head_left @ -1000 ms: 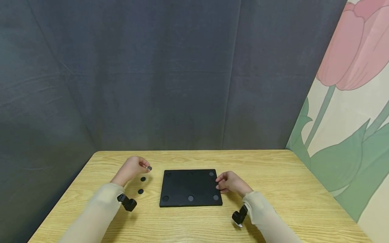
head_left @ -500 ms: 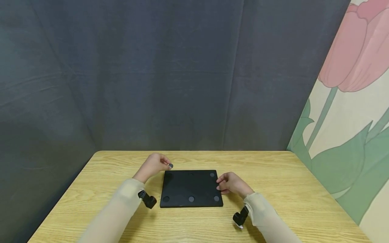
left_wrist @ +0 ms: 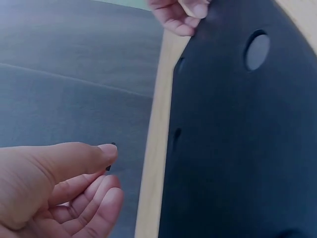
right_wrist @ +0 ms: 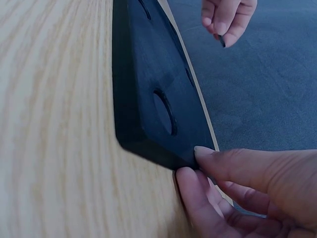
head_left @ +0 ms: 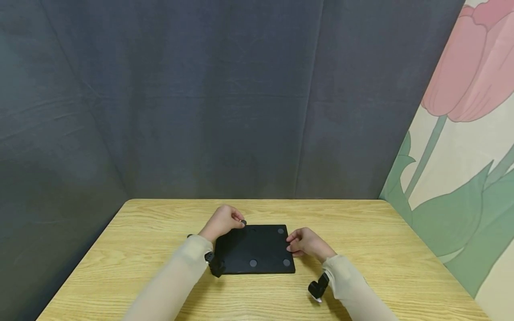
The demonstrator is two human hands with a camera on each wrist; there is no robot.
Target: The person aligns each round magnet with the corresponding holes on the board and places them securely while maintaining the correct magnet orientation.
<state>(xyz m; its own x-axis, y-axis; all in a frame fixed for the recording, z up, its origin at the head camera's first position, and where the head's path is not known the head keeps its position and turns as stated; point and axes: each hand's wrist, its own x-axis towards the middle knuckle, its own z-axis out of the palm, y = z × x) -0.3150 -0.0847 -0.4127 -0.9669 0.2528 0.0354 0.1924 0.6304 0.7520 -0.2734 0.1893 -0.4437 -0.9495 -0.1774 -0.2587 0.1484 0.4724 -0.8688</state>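
A flat black board (head_left: 261,247) with round recesses lies on the table. Over its far edge, left of the middle, my left hand (head_left: 225,221) pinches a small dark disc (head_left: 243,222) between thumb and fingertips; the right wrist view shows that disc (right_wrist: 222,41) edge-on. My right hand (head_left: 308,244) grips the board's right edge, thumb (right_wrist: 213,158) on top and fingers against the side. Greyish discs fill recesses at the far right (head_left: 280,231), near middle (head_left: 253,263) and near right (head_left: 286,262). My left wrist and sleeve hide part of the board's left side.
Another dark disc (head_left: 189,236) peeks out behind the left sleeve on the wooden table (head_left: 353,232). Behind the table hangs a dark curtain (head_left: 225,111), and a tulip-patterned wall (head_left: 453,147) stands at the right. A small black camera (head_left: 318,287) is strapped to the right wrist.
My left hand has carried the disc rightward, from the table left of the board to above its far edge. The right hand has kept its grip on the board's edge.
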